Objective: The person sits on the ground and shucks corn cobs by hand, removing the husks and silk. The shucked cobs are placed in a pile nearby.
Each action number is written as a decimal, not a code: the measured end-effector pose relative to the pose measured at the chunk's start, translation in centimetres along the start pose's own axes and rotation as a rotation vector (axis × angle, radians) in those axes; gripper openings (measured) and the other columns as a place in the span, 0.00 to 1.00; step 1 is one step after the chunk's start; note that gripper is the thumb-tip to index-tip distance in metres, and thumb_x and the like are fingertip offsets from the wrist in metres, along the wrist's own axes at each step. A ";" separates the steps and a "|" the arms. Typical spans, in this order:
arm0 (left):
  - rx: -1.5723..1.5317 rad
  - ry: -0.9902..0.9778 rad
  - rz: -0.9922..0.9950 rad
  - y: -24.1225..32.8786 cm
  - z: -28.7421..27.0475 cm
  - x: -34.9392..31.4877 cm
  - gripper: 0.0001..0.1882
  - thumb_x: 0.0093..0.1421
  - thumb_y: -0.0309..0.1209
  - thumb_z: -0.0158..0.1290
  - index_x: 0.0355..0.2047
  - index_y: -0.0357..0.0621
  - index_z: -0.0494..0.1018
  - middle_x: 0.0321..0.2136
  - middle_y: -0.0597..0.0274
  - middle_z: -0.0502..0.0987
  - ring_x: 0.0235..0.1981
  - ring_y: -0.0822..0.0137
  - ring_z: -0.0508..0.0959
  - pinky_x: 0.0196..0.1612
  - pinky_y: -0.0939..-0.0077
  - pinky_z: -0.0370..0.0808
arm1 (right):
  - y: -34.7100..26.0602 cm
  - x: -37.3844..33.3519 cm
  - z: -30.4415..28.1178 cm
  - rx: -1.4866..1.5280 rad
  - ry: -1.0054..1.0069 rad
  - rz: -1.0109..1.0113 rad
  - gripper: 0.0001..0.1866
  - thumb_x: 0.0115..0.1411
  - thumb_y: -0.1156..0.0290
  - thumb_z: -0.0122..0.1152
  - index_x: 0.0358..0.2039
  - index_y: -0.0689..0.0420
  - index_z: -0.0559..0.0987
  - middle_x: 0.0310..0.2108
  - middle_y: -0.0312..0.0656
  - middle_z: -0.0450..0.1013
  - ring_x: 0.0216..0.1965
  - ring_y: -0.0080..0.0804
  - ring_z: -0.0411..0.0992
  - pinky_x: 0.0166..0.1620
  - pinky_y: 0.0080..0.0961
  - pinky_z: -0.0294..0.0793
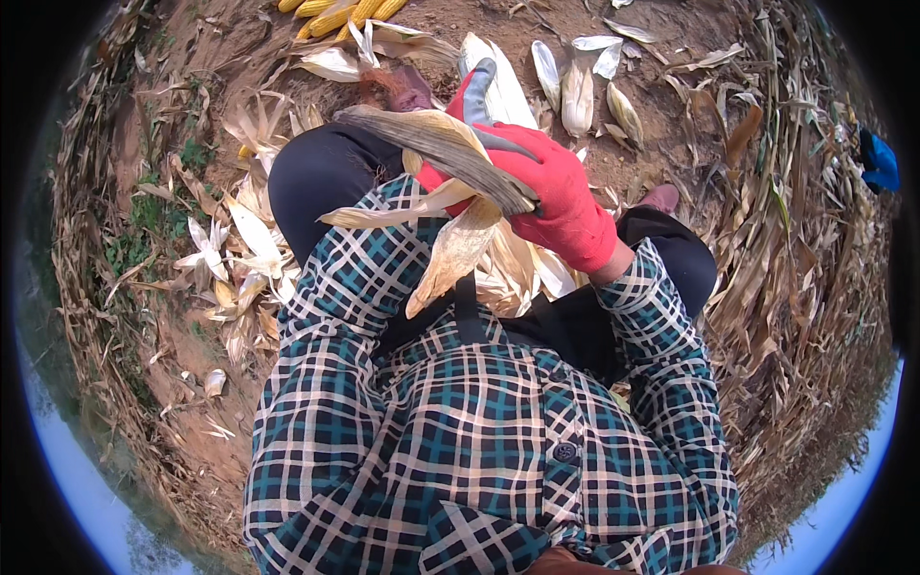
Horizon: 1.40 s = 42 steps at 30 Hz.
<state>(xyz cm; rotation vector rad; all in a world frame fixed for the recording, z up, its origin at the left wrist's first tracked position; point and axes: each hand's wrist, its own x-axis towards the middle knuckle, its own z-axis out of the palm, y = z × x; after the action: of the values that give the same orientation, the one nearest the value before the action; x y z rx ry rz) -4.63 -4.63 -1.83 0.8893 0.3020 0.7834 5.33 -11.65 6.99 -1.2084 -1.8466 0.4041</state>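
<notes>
Between my knees both hands are closed around an ear of corn [503, 91] in pale husk, its upper end pointing away from me. Strips of dry, brownish husk [441, 144] hang loose over my hands toward my lap. My right hand [556, 187], in a red glove with grey on the fingers, wraps the ear from the right. My left hand [433, 178], also red-gloved, is mostly covered by the loose husk. A grey-tipped finger lies along the pale husk; which hand it belongs to is hard to make out. Whether any kernels are bared is hidden.
Yellow husked cobs [335, 14] lie together at the far left. Husk-covered ears [578, 101] and loose leaves rest on the soil beyond my right hand. Peeled husks [254, 240] pile beside my left knee. Dry stalks [767, 249] line the right, near a blue object [878, 163].
</notes>
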 end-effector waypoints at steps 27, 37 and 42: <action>-0.341 0.056 -0.172 5.1 1.2 3.5 0.30 0.61 0.47 0.49 0.52 0.32 0.61 0.42 0.43 0.74 0.40 0.55 0.79 0.44 0.62 0.79 | 3.5 -2.2 -5.9 1.570 0.545 0.613 0.26 0.65 0.47 0.43 0.38 0.62 0.75 0.35 0.45 0.72 0.21 0.18 0.62 0.27 0.15 0.64; -0.089 0.064 -0.044 7.0 2.2 3.1 0.34 0.63 0.55 0.42 0.51 0.32 0.63 0.36 0.48 0.76 0.32 0.62 0.80 0.35 0.71 0.79 | 4.1 -3.1 -4.1 0.251 0.147 0.759 0.29 0.60 0.61 0.59 0.56 0.67 0.65 0.47 0.44 0.71 0.49 0.29 0.69 0.52 0.21 0.66; 0.052 0.048 -0.128 6.9 2.1 2.5 0.27 0.60 0.45 0.52 0.49 0.33 0.66 0.36 0.53 0.77 0.33 0.66 0.80 0.36 0.75 0.78 | 3.5 -1.2 -4.8 0.654 0.352 0.726 0.24 0.63 0.62 0.55 0.55 0.62 0.66 0.49 0.42 0.69 0.51 0.28 0.69 0.55 0.24 0.65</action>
<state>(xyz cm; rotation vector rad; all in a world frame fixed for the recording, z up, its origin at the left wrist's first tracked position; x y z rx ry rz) -5.11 -1.47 5.08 0.8919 0.4196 0.6814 11.34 -11.89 6.79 -1.3237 -0.8163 1.0249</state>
